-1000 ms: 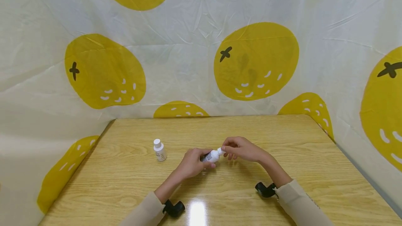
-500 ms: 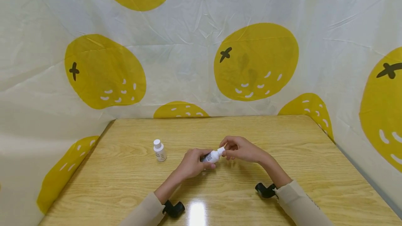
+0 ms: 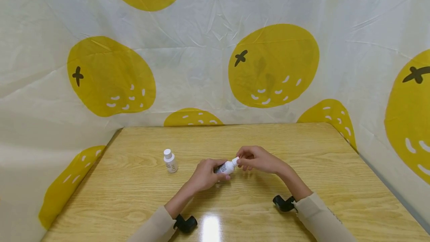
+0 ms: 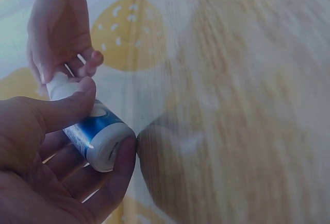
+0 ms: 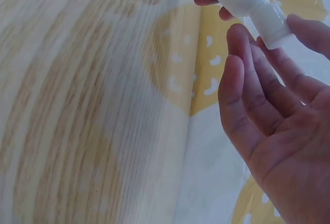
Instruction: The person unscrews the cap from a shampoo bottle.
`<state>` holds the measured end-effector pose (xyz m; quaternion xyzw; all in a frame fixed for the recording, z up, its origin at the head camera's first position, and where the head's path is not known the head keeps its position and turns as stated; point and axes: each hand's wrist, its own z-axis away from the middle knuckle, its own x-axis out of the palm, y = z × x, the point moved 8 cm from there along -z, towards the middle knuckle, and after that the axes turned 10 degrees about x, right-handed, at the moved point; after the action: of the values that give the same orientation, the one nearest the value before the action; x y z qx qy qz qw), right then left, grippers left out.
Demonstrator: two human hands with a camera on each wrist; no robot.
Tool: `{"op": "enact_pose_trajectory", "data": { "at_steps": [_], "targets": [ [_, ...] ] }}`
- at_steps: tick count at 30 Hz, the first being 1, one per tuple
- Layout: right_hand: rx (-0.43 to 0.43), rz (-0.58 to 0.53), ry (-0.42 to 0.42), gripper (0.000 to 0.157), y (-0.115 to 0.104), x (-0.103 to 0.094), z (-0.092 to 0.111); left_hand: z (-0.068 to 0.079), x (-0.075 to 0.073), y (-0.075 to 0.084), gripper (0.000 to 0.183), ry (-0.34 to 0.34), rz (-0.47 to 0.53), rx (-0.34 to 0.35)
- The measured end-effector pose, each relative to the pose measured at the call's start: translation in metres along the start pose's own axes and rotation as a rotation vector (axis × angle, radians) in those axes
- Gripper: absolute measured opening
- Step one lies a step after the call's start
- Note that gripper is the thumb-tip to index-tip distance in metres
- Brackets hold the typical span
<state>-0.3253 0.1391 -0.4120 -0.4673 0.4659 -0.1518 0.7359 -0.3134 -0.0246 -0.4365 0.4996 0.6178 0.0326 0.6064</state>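
white bottle (image 3: 228, 168) lies tilted in the person's left hand (image 3: 206, 175), which curls round its body, while the right hand (image 3: 260, 159) pinches its cap (image 5: 270, 24). it's held over the wooden table (image 3: 134, 197), where a second bottle (image 3: 171, 164) stands upright off to the left. behind hangs a pale cloth (image 3: 191, 77) printed with yellow shapes.
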Motion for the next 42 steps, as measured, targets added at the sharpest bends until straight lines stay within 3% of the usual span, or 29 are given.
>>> {"op": "enact_pose_trajectory", "data": {
  "at_steps": [10, 19, 32, 42],
  "targets": [
    [-0.045, -0.008, 0.008, 0.023, -0.0036, -0.0005, -0.0006, 0.0012, 0.0003, 0.0001, 0.044, -0.007, 0.016, -0.016],
    [0.003, -0.023, 0.015, 0.023, 0.0002, -0.0013, -0.0012, 0.0008, 0.0007, -0.0004, 0.046, -0.003, 0.015, -0.016],
    [-0.062, -0.024, 0.007, 0.024, -0.0066, -0.0005, 0.0006, 0.0008, 0.0006, 0.0001, 0.043, -0.003, 0.024, -0.011],
    [0.026, 0.007, 0.002, 0.029, 0.0020, 0.0012, -0.0020, 0.0007, 0.0000, 0.0011, 0.041, 0.011, 0.034, 0.010]
  ]
}}
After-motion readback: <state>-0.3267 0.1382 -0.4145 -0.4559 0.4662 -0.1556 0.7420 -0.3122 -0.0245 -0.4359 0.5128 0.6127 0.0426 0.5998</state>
